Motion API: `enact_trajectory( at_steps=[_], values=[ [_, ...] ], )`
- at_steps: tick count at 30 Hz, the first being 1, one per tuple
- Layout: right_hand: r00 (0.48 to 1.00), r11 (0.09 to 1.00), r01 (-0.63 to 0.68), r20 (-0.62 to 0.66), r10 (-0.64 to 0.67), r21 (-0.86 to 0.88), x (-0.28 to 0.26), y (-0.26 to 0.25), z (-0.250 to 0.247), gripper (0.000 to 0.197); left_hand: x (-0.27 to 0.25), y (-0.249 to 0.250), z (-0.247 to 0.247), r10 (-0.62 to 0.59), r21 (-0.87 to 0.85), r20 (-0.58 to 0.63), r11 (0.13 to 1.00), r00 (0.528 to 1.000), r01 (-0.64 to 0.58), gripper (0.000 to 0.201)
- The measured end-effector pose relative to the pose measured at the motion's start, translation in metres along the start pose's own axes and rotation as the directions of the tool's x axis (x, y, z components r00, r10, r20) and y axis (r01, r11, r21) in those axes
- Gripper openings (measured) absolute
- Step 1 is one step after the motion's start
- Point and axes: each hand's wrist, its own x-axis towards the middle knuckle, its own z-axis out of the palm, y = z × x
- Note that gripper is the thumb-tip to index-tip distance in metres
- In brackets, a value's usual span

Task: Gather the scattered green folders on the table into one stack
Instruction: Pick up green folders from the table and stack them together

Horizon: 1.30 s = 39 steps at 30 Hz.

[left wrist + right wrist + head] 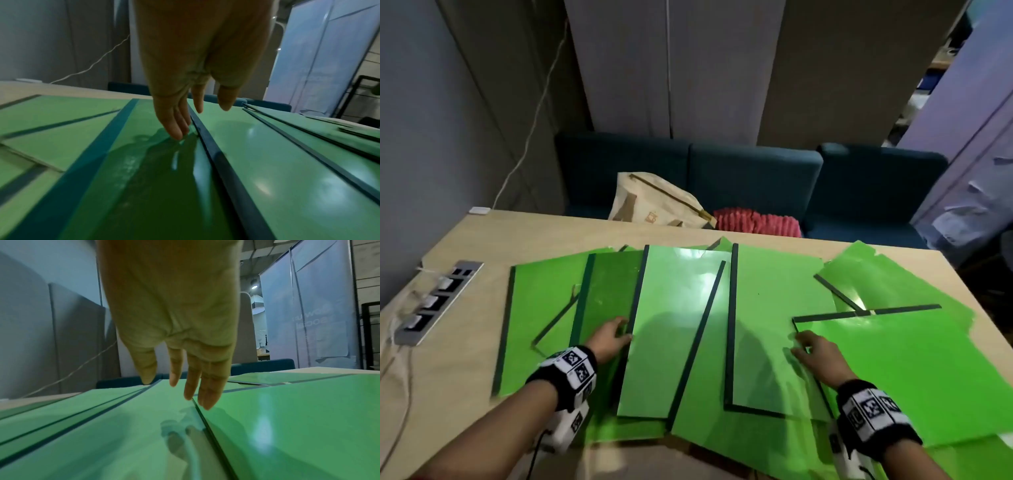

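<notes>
Green folders (678, 308): glossy smooth plastic, dark matt spine strips. Table (517, 236): pale matt wood-look top. Cushion (756, 222) beyond far edge: ribbed red cloth.

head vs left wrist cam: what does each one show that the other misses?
Head only: the right hand reaching to the corner of a glossy green plastic folder, the grey power strip, the beige zipped bag, the red ribbed cushion.

Left wrist only: the left hand's fingertips close up, straight, just above a darker green folder beside a black spine strip.

Both: the left hand, overlapping unstacked folders, the wooden table, the blue sofa.
</notes>
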Motion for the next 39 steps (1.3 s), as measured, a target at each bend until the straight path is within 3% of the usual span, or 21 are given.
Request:
enact_trajectory(
  at_steps=[7,11,15,19,21,23,30,33,36,39],
  values=[
    [0.989,0.997,-0.070,-0.126,0.071,0.013,0.036,-0.003,0.000,0.041,0.028,0.017,0.009,-0.113,-0.232,-0.127,0.969,0.985,0.081,0.066],
    [0.952,0.970,-0.239,-0.203,0.227,-0.038,0.041,0.012,-0.001,0.058,0.036,0.023,0.016,-0.174,-0.279,-0.115,0.951,0.978,0.136,0.062],
    [0.878,0.916,-0.401,-0.283,0.386,0.008,0.040,0.037,-0.004,0.071,0.039,0.037,0.029,-0.109,-0.354,-0.083,0.932,0.991,0.073,0.046],
    [0.741,0.809,-0.564,-0.332,0.584,0.163,0.037,0.070,-0.017,0.078,0.041,0.050,0.044,-0.097,-0.500,-0.063,0.864,0.993,0.053,0.082],
    [0.675,0.737,-0.636,-0.299,0.675,0.227,0.033,0.084,-0.024,0.083,0.039,0.058,0.056,-0.086,-0.526,-0.016,0.848,0.996,0.065,0.095],
    [0.654,0.697,-0.685,-0.242,0.716,0.213,0.029,0.094,-0.026,0.088,0.037,0.066,0.071,-0.064,-0.522,0.028,0.850,0.998,0.069,0.104],
    [0.772,0.780,-0.626,-0.134,0.622,0.010,0.023,0.082,-0.008,0.090,0.027,0.094,0.124,-0.049,-0.540,0.031,0.840,0.998,0.058,0.108],
    [0.847,0.845,-0.530,-0.104,0.522,-0.074,0.021,0.068,0.002,0.088,0.023,0.103,0.138,-0.056,-0.552,0.015,0.832,0.998,0.055,0.118],
    [0.913,0.904,-0.409,-0.075,0.402,-0.125,0.019,0.053,0.014,0.085,0.020,0.108,0.145,-0.091,-0.548,0.007,0.833,0.996,0.080,0.109],
    [0.923,0.924,-0.372,-0.137,0.359,-0.088,0.017,0.055,0.016,0.081,0.019,0.106,0.143,-0.055,-0.544,-0.016,0.838,0.998,0.038,0.103]
  ],
)
